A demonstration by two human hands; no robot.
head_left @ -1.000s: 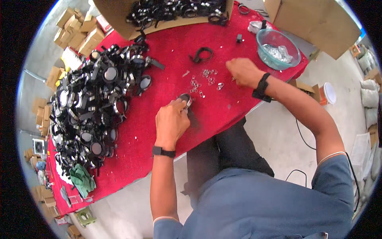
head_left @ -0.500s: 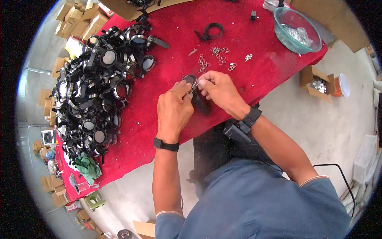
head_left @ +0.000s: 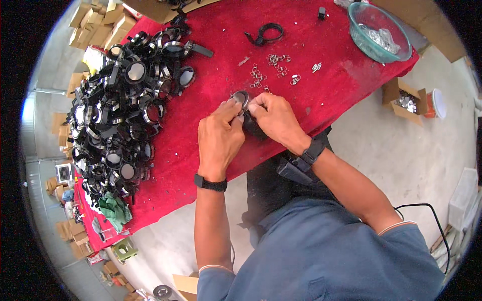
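My left hand (head_left: 221, 131) is closed on what looks like a wristwatch (head_left: 241, 96) with a round face and a metal rim. Its black strap (head_left: 255, 126) hangs below, between my two hands. At the right edge of the watch, the thumb and fingers of my right hand (head_left: 277, 118) are pinched together. What they hold, if anything, is too small to make out. Just beyond my hands lie several small metal buckle-like loops (head_left: 258, 76). A few thin white slivers (head_left: 316, 66) lie to their right.
A big heap of black-strapped watches (head_left: 118, 118) covers the left of the red cloth (head_left: 186, 135). A coiled black strap (head_left: 271, 32) lies at the back. Far right stands a green plastic basket (head_left: 364, 42) with clear bags, near a floor carton (head_left: 404, 100). A green cloth (head_left: 114, 211) lies front left.
My right hand has moved slightly left and down, closer against the watch. The watch face is tilted a little more into view. The whole view has shifted slightly.
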